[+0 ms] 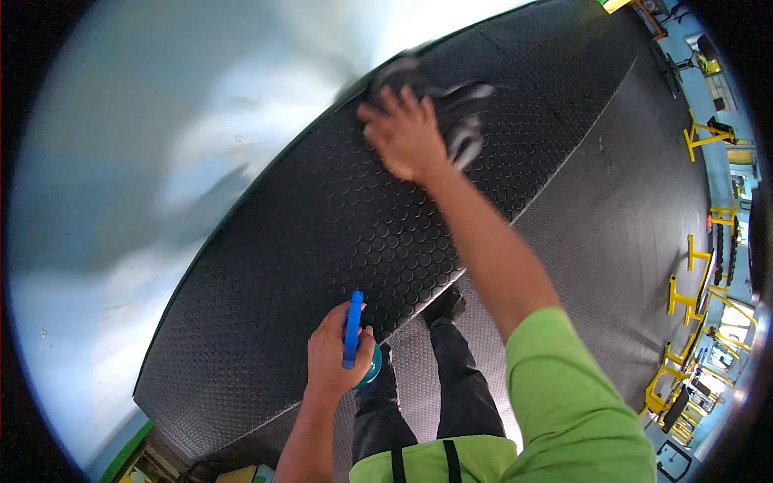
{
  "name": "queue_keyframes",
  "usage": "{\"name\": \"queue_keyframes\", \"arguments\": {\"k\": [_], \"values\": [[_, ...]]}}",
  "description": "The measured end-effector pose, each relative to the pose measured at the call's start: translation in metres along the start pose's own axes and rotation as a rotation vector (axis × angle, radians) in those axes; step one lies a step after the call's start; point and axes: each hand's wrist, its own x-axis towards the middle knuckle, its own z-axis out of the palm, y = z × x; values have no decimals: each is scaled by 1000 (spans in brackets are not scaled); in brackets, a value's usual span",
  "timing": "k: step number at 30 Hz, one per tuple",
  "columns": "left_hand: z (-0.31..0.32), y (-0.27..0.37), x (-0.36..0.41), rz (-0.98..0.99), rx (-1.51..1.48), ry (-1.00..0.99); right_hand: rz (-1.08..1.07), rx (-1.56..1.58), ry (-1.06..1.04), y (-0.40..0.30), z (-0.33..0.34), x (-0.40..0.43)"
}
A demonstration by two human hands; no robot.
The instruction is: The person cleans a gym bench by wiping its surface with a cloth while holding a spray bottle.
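Observation:
A raised surface covered in black studded rubber matting (386, 235) lies before me, along a light blue wall. My right hand (406, 136), fingers spread, is on a dark cloth (462, 108) near the wall edge; motion blurs the cloth, and whether the fingers grip it does not show. My left hand (338, 350) is closed around a spray bottle with a blue trigger head (353, 329) and a teal body (371, 368), held over the near edge of the surface. Part of the bottle is hidden by the hand.
The light blue wall (139, 169) rises at the left. Dark floor matting (610, 199) extends to the right, where yellow-framed gym equipment (682, 299) stands. My legs in dark trousers (462, 386) are beside the raised edge. Assorted items sit at the lower left.

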Motion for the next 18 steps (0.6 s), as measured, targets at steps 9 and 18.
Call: {"name": "queue_keyframes", "arguments": {"k": [9, 18], "values": [[-48, -36, -17, 73, -28, 35, 476, 119, -276, 18, -20, -137], [-74, -49, -22, -26, -98, 57, -18, 8, 5, -106, 20, -21]]}}
